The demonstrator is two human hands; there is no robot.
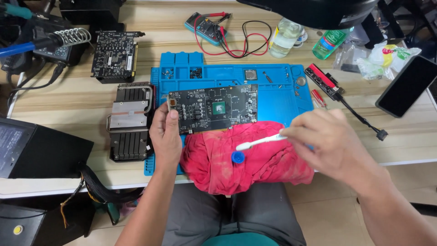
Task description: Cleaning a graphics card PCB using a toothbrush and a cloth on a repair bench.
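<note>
My left hand [165, 133] grips the left end of a black graphics card circuit board [214, 108], which is held tilted above a blue work mat [282, 91]. My right hand [328, 142] holds a white toothbrush [260, 142] by its handle, bristle end pointing left, over a crumpled red cloth [246, 159]. The brush head is just below the board's lower edge and not touching it. A small blue bottle cap [237, 157] lies on the cloth under the brush head.
A finned metal heatsink [130, 122] lies left of the mat, a second black circuit board [114, 54] behind it. A multimeter [205, 26] with red and black leads, a clear bottle [285, 38], a green bottle [330, 43], a dark phone [406, 86] and a soldering iron stand [73, 38] sit around.
</note>
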